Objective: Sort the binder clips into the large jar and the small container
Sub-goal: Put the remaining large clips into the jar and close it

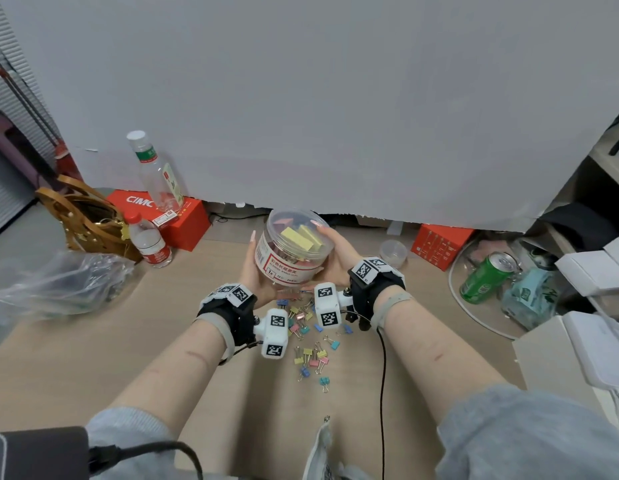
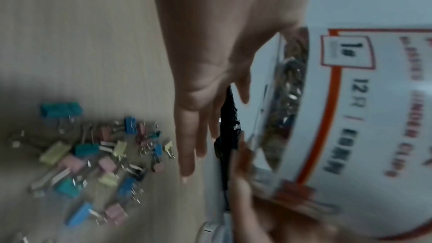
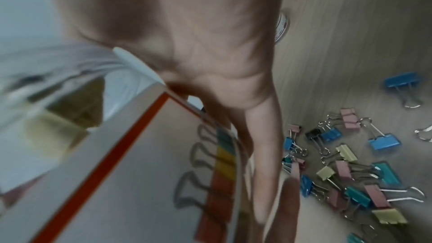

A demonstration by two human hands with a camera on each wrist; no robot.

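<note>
The large clear jar (image 1: pixel 290 251), lid on and labelled in red and white, is off the table between both hands. Big yellow and pink clips show through it. My left hand (image 1: pixel 254 271) cups its left side, thumb up along the wall and straight fingers (image 2: pixel 189 145) underneath. My right hand (image 1: pixel 335 258) cups the right side with its thumb over the lid's rim and its fingers (image 3: pixel 264 163) below the base. Several small coloured binder clips (image 1: pixel 311 337) lie scattered on the table under and behind the jar. The small clear container (image 1: pixel 392 252) stands open to the right.
Two water bottles (image 1: pixel 150 244), a red box (image 1: pixel 183 220) and a brown handbag (image 1: pixel 89 216) stand at the back left, with a plastic bag (image 1: pixel 51 285) beside them. A green can (image 1: pixel 488 275), a second red box (image 1: pixel 439 245) and white boxes (image 1: pixel 592 271) crowd the right.
</note>
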